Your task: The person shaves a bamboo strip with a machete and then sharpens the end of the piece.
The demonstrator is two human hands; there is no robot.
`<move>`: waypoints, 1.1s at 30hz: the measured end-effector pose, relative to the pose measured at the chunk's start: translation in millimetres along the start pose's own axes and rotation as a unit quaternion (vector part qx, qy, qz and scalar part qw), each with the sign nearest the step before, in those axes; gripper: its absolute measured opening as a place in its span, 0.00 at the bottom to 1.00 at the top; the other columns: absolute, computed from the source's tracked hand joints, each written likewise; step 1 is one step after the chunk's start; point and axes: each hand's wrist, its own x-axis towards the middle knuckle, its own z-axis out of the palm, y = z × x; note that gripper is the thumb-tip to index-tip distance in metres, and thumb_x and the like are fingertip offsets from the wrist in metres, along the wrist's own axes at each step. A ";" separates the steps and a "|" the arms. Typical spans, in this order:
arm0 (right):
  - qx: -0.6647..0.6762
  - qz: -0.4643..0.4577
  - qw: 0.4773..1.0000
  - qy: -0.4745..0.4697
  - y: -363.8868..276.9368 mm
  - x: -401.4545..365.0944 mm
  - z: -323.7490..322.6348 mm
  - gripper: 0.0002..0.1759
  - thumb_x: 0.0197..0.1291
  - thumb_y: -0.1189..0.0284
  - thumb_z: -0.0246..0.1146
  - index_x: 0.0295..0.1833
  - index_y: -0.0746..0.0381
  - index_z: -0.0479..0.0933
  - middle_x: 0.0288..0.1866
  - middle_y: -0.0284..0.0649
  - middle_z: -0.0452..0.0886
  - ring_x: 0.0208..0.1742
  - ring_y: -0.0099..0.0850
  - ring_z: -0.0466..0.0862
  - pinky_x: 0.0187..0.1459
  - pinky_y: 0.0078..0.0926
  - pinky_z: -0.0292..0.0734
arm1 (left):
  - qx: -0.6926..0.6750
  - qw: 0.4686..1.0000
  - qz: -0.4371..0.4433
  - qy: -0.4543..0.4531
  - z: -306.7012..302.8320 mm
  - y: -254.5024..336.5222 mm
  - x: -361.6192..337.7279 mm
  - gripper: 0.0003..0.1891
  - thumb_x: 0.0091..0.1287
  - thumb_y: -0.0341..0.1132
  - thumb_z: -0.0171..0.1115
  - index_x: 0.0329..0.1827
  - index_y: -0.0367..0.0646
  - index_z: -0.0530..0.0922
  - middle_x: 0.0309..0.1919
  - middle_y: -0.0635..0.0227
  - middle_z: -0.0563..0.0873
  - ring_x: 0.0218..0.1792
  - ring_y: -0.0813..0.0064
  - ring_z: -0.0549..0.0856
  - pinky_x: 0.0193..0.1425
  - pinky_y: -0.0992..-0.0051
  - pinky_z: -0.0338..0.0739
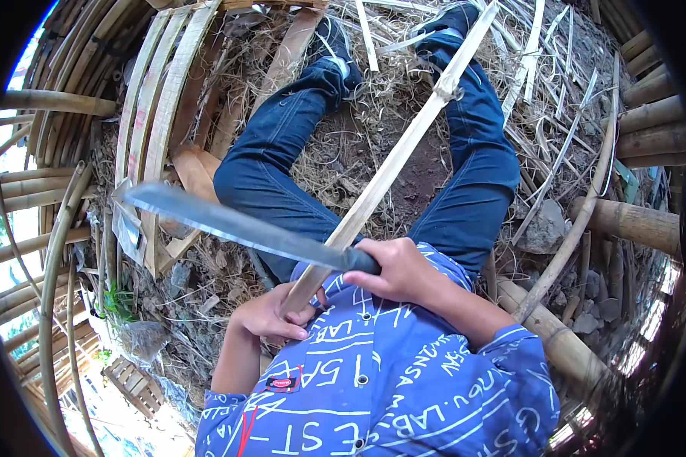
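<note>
Two hands at work, both clenched: right hand (400, 270) wrapped round the dark handle of a long knife (229, 222), left hand (267, 316) gripping the near end of a bamboo strip (404, 148), low by the shirt (381, 388). The strip runs up & away btwn the legs (282, 145), its far end out by the shoes (334, 42), above the ground (427, 179). The blade lies across the strip just above the left hand, tip out to the person's left. Can't tell if the edge has bitten in or only rests there.

Step in hand, prob.: setting the blade on the strip near the held end, to shave or split it. The next move calls for a firm left grip w/ fingers kept below the edge, & a stroke pushed away from the body, clear of both knees.

Count: 1 knife, 1 strip in hand, 2 legs in jeans, 2 shoes. At least 3 wide bent slats (156, 99) lean at the left, several thick poles (633, 221) lie at the right, & 1 grey rock (545, 228) sits by the right knee. Shavings & splinters litter the ground, too many to count.
</note>
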 end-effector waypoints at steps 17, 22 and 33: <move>-0.010 0.093 0.995 0.025 42.6 23.3 6.0 0.26 0.60 0.48 0.64 0.37 0.64 0.82 0.26 0.53 0.83 0.30 0.52 0.85 0.35 0.44 0.80 | 0.047 0.983 -0.018 0.176 -17.3 19.4 93.5 0.17 0.57 0.28 0.72 0.33 0.44 0.67 0.18 0.78 0.70 0.13 0.87 0.68 0.14 0.81 0.59; -0.026 0.111 0.993 0.003 43.9 25.2 0.8 0.28 0.60 0.47 0.63 0.37 0.65 0.82 0.24 0.53 0.82 0.30 0.52 0.84 0.35 0.45 0.80 | 0.051 0.983 -0.015 0.178 -23.5 11.3 96.8 0.18 0.57 0.29 0.73 0.41 0.43 0.69 0.23 0.74 0.73 0.16 0.86 0.70 0.15 0.80 0.61; -0.058 0.121 0.991 0.000 61.3 19.6 4.7 0.27 0.59 0.48 0.64 0.37 0.65 0.82 0.23 0.52 0.81 0.28 0.50 0.84 0.33 0.41 0.78 | -0.009 0.978 -0.013 0.208 -18.7 -12.4 82.5 0.20 0.65 0.33 0.67 0.58 0.38 0.72 0.25 0.72 0.78 0.21 0.82 0.80 0.19 0.80 0.74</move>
